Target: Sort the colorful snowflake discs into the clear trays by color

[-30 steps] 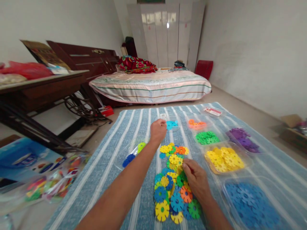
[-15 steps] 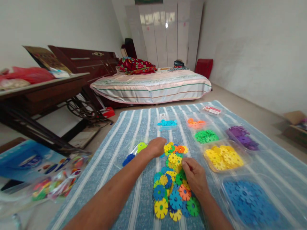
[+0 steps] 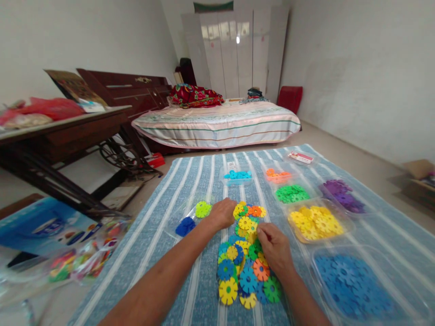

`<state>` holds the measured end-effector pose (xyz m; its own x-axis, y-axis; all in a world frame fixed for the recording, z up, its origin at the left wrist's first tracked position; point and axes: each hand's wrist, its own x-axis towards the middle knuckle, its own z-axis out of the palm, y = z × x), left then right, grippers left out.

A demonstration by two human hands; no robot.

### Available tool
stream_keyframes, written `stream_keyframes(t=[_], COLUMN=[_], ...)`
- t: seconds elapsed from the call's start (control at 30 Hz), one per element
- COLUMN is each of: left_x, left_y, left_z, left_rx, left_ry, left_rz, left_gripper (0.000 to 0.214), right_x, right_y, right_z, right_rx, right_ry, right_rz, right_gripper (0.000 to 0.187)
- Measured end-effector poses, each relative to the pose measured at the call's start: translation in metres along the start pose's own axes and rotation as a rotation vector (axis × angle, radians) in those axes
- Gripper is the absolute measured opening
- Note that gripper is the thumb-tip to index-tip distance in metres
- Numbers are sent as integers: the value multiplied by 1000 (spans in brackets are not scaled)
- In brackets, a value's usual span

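Note:
A heap of mixed-colour snowflake discs (image 3: 245, 260) lies on a blue striped cloth (image 3: 159, 244). My left hand (image 3: 222, 213) rests curled at the heap's upper left edge, fingers closed on something I cannot make out. At the heap's middle right, my right hand (image 3: 275, 249) pinches among the discs, and what it grips is hidden. Clear trays beyond hold sorted discs: light blue (image 3: 237, 174), orange (image 3: 278, 174), green (image 3: 292, 194), purple (image 3: 343, 194), yellow (image 3: 315, 222) and dark blue (image 3: 353, 283).
A clear tray (image 3: 192, 217) at the left holds lime and dark blue discs. A bag of toy parts (image 3: 78, 260) and a blue box (image 3: 41, 226) lie off the cloth at left. A dark wooden table (image 3: 64, 131), a bed (image 3: 217, 122) and a cardboard box (image 3: 419, 174) stand around.
My left hand drew back from the light blue tray to the heap's upper left edge. The right hand stayed on the heap with only small shifts.

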<state>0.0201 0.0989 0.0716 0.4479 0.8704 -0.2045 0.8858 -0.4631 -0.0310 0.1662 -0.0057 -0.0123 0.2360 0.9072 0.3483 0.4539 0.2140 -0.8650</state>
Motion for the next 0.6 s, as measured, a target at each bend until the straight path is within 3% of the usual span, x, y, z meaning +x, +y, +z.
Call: stream_keyframes(t=[0.37,0.47,0.6], left_x=[-3,-2,3], left_y=[-2,15,60], left_z=[-7,-15,-33], left_rx=[-38,-76,-314], left_ry=[82,104,175], left_rz=[22,76,233], left_gripper=[27,26,25], right_x=[0,1,0], right_y=[1,1,3], right_z=[1,1,2], right_rx=[-27,-28,-19], right_ry=[-20,-11,-2], right_rz=[-4,-5,17], right_gripper=[23,23,23])
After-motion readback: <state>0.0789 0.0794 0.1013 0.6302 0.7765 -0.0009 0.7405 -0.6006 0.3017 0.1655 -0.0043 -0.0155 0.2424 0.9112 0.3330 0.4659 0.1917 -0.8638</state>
